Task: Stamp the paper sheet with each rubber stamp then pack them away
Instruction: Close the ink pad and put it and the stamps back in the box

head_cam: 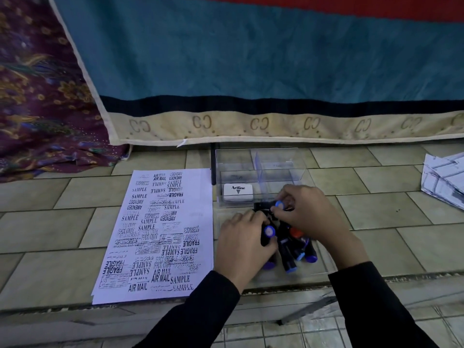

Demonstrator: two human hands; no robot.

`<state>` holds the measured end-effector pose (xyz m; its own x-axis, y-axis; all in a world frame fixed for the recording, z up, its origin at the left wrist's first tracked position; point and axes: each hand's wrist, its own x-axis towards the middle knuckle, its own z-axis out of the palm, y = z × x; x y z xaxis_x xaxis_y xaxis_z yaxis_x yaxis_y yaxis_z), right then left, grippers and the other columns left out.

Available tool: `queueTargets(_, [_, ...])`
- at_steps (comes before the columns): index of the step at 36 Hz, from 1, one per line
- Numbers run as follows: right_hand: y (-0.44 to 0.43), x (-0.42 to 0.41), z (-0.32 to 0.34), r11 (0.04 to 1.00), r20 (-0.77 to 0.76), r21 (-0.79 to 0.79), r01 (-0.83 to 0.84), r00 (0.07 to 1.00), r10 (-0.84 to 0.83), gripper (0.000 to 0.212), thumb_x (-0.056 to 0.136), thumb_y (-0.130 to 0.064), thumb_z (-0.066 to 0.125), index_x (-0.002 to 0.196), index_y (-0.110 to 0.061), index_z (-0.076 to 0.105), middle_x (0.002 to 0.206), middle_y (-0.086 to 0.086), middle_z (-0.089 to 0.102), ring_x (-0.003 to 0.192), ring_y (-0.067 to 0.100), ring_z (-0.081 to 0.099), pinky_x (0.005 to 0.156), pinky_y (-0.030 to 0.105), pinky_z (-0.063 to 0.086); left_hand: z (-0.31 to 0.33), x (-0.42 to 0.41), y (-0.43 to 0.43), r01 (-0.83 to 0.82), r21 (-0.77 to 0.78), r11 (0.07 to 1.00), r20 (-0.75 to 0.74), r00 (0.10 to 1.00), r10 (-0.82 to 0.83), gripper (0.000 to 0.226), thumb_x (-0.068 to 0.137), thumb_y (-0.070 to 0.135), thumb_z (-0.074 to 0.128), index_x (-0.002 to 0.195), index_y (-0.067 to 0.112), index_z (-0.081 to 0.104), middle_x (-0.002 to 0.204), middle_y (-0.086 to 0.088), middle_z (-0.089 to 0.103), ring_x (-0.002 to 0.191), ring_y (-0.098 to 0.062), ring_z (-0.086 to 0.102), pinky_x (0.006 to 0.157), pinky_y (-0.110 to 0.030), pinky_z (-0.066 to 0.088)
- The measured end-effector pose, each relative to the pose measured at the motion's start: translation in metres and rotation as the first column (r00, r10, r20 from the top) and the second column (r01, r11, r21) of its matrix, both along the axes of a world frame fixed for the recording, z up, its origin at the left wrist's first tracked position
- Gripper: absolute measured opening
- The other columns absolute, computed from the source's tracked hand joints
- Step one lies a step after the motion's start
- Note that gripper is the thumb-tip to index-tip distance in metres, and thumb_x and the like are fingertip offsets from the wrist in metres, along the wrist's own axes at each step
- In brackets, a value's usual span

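Observation:
A white paper sheet (160, 234) covered with black stamp prints lies on the tiled floor at the left. To its right stands a clear plastic box (261, 169) with dividers, holding a white Artline ink pad (238, 192). In front of the box lies a heap of several black rubber stamps (295, 249) with blue caps, and one with a red cap. My left hand (242, 243) grips a black stamp with a blue end (269, 232). My right hand (310, 214) pinches another blue-capped stamp (279, 204) just in front of the box.
A teal cloth with a cream border (276, 71) hangs across the back. Patterned purple fabric (42, 101) lies at the far left. A pile of printed papers (444, 179) sits at the right edge. A step edge runs just below the sheet.

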<state>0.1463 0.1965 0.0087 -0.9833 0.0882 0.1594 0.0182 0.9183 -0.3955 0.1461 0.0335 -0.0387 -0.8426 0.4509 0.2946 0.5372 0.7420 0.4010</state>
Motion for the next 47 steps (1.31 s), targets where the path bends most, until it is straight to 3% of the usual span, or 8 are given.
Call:
queueTargets(5, [0.007, -0.009, 0.011, 0.956, -0.18, -0.291, 0.025, 0.98, -0.081, 0.009, 0.077, -0.02, 0.072, 0.085, -0.02, 0.068, 0.073, -0.011, 0.061, 0.066, 0.003, 0.058, 0.059, 0.008, 0.041, 0.025, -0.019, -0.017, -0.05, 0.216, 0.975, -0.088, 0.994, 0.07, 0.019, 0.071, 0.039, 0.066, 0.086, 0.028, 0.062, 0.086, 0.01, 0.066, 0.082, -0.016, 0.061, 0.067, -0.03, 0.047])
queueTargets(11, [0.008, -0.039, 0.014, 0.899, -0.282, -0.434, 0.06, 0.939, -0.199, 0.025, 0.083, -0.021, 0.069, 0.105, -0.02, 0.056, 0.075, -0.008, 0.06, 0.063, 0.001, 0.056, 0.054, 0.005, 0.042, 0.05, -0.076, -0.035, -0.169, 0.433, 0.885, 0.089, 0.985, 0.145, 0.023, 0.079, 0.038, 0.069, 0.1, 0.032, 0.062, 0.092, 0.014, 0.069, 0.086, -0.009, 0.064, 0.072, -0.033, 0.053])
queueTargets(18, [-0.003, -0.097, 0.004, 0.967, -0.312, -0.241, 0.084, 0.936, -0.16, 0.014, 0.087, -0.024, 0.065, 0.094, -0.015, 0.056, 0.079, -0.005, 0.058, 0.062, -0.002, 0.05, 0.053, 0.015, 0.044, 0.052, -0.147, -0.022, -0.222, 0.335, 0.916, 0.138, 0.973, 0.185, 0.014, 0.085, 0.037, 0.065, 0.095, 0.029, 0.061, 0.088, 0.011, 0.072, 0.081, -0.011, 0.068, 0.072, -0.035, 0.054])
queueTargets(23, [-0.011, -0.134, -0.002, 0.983, -0.238, -0.161, 0.083, 0.964, -0.12, 0.013, 0.088, -0.017, 0.063, 0.098, -0.009, 0.059, 0.091, 0.011, 0.064, 0.079, 0.024, 0.06, 0.065, 0.03, 0.049, 0.053, -0.173, -0.008, -0.234, 0.173, 0.957, 0.098, 0.971, 0.22, 0.015, 0.089, 0.04, 0.063, 0.1, 0.029, 0.064, 0.091, 0.006, 0.073, 0.088, -0.019, 0.066, 0.072, -0.035, 0.053])
queueTargets(26, [-0.017, -0.147, -0.005, 0.992, -0.178, -0.093, 0.083, 0.979, -0.099, 0.015, 0.09, -0.018, 0.061, 0.1, -0.007, 0.06, 0.095, 0.015, 0.062, 0.085, 0.03, 0.059, 0.072, 0.039, 0.052, 0.049, -0.181, -0.003, -0.231, 0.099, 0.968, 0.111, 0.969, 0.22, 0.018, 0.091, 0.038, 0.062, 0.103, 0.026, 0.066, 0.096, 0.0, 0.072, 0.093, -0.023, 0.065, 0.076, -0.039, 0.053])
queueTargets(35, [-0.022, -0.162, -0.015, 0.988, 0.069, 0.092, 0.12, 0.99, -0.127, 0.017, 0.093, -0.015, 0.054, 0.102, -0.004, 0.062, 0.1, 0.019, 0.063, 0.091, 0.033, 0.059, 0.071, 0.037, 0.046, 0.034, -0.188, 0.007, -0.275, -0.147, 0.95, 0.027, 0.959, 0.282, 0.02, 0.093, 0.038, 0.058, 0.099, 0.021, 0.065, 0.1, -0.004, 0.069, 0.099, -0.027, 0.061, 0.077, -0.034, 0.044])
queueTargets(42, [-0.028, -0.17, -0.018, 0.973, 0.129, 0.214, 0.088, 0.985, -0.118, 0.017, 0.092, -0.017, 0.057, 0.104, -0.008, 0.064, 0.105, 0.016, 0.063, 0.1, 0.033, 0.058, 0.077, 0.037, 0.048, 0.028, -0.19, 0.013, -0.286, -0.396, 0.873, -0.04, 0.955, 0.295, 0.024, 0.092, 0.03, 0.058, 0.11, 0.018, 0.066, 0.117, -0.009, 0.06, 0.113, -0.029, 0.051, 0.083, -0.036, 0.038])
queueTargets(47, [-0.032, -0.174, -0.024, 0.936, 0.142, 0.338, 0.103, 0.977, -0.159, 0.024, 0.092, -0.014, 0.056, 0.115, -0.008, 0.061, 0.115, 0.014, 0.06, 0.11, 0.03, 0.052, 0.084, 0.038, 0.047, 0.027, -0.191, 0.016, -0.309, -0.469, 0.827, -0.069, 0.947, 0.315, 0.021, 0.092, 0.024, 0.059, 0.111, 0.019, 0.066, 0.118, -0.007, 0.061, 0.114, -0.028, 0.052, 0.09, -0.037, 0.037])
